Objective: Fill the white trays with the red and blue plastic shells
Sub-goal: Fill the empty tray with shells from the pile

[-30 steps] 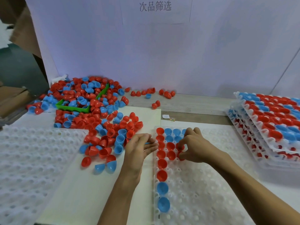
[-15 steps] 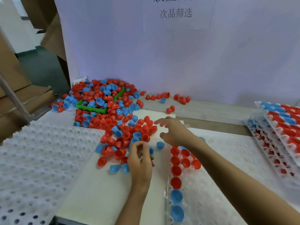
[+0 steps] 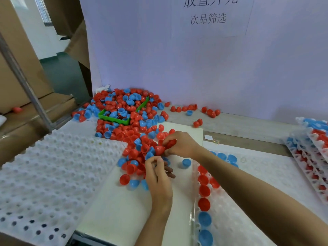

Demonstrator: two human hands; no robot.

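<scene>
Red shells (image 3: 170,143) gripped by right hand (image 3: 182,144) at pile; left hand (image 3: 158,173) curled, contents unclear.

Hands: two, left hand (image 3: 158,176) and right hand (image 3: 182,143)
Green bin (image 3: 113,118): one
Empty white trays (image 3: 44,174): one, left of the green bin's pile
Part-filled tray (image 3: 257,201): one
Filled tray stack (image 3: 312,148): one; layers uncountable
Loose shells (image 3: 134,128): too many to count

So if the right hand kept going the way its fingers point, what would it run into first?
The right hand, already gripping a red shell, points left into the loose shell pile. It would likely meet those shells at once, though depth is unclear.
</scene>
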